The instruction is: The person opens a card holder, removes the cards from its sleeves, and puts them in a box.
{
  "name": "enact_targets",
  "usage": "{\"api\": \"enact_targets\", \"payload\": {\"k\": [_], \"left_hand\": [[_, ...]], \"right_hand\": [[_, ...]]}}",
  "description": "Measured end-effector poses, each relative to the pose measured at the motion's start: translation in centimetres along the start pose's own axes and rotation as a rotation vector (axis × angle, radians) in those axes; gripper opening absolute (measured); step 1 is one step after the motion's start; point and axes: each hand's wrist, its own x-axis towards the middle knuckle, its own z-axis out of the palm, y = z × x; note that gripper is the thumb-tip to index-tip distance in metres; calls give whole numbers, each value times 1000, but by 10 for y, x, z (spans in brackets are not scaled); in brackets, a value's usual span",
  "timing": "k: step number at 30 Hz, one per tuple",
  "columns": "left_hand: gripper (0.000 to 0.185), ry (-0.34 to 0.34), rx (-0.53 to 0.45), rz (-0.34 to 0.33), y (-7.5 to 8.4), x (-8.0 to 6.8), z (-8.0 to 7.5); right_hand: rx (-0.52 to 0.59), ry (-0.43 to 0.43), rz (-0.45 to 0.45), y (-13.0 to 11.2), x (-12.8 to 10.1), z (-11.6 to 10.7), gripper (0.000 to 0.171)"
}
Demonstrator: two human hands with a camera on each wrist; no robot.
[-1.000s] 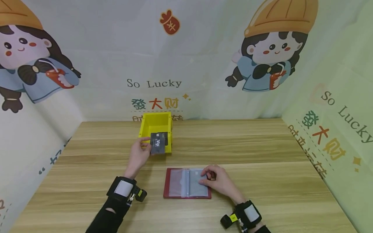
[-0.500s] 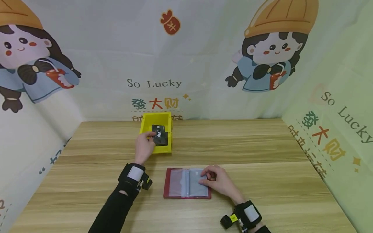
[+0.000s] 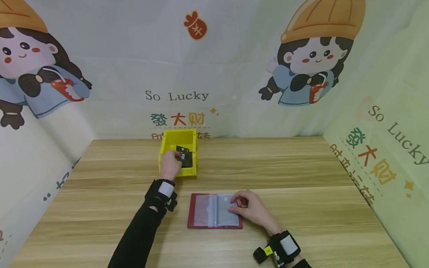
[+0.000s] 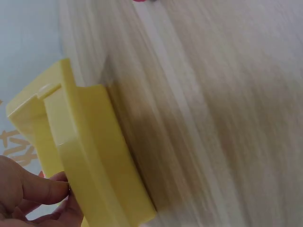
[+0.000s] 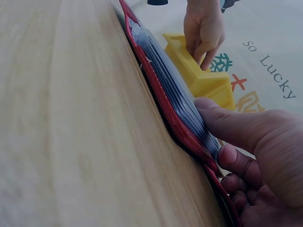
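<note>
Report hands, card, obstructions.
Left hand partly inside yellow bin, at Vip card; grip unclear. Right hand touches right page of open card holder. Nothing visibly blocking.

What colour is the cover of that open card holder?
Red: the cover shows best in the right wrist view.

The card holder (image 3: pixel 191 211) is red, the bin (image 3: pixel 179 138) yellow. The VIP card (image 3: pixel 185 155) is black, white-lettered — the table (image 3: pixel 285 178) tan woodgrain.

I'm at what looks like a small curtained recording booth: pale cloth (image 3: pixel 234 48) hangs behind my wood-grained counter (image 3: pixel 288 167) and down its left and right sides, printed with capped cartoon figures (image 3: pixel 303 80), "So Lucky" lettering (image 3: pixel 177 96) and Chinese characters (image 3: pixel 178 119). Over the counter I wear small cameras (image 3: pixel 260 255) on black bands (image 3: pixel 285 248).
</note>
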Motion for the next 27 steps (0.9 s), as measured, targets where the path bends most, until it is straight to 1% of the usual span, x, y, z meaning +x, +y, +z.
{"api": "enact_targets", "payload": {"k": [2, 6, 10, 13, 16, 19, 23, 27], "left_hand": [[36, -6, 33, 15, -2, 0, 3], [34, -31, 85, 15, -4, 1, 8], [29, -53, 136, 12, -1, 0, 10], [20, -93, 184, 4, 3, -1, 10], [18, -145, 216, -18, 7, -2, 11], [20, -182, 248, -20, 9, -2, 11], [26, -221, 304, 2, 9, -3, 12], [29, -239, 324, 5, 8, -4, 14]], "right_hand": [[0, 4, -1, 0, 0, 0, 17], [2, 10, -12, 0, 0, 1, 17], [7, 9, -10, 2, 0, 1, 19], [10, 8, -5, 1, 0, 1, 18], [7, 6, -6, 0, -1, 0, 17], [6, 4, 0, 0, -1, 0, 17], [6, 1, 5, 0, 0, 0, 17], [4, -4, 5, 0, 0, 0, 17]]}}
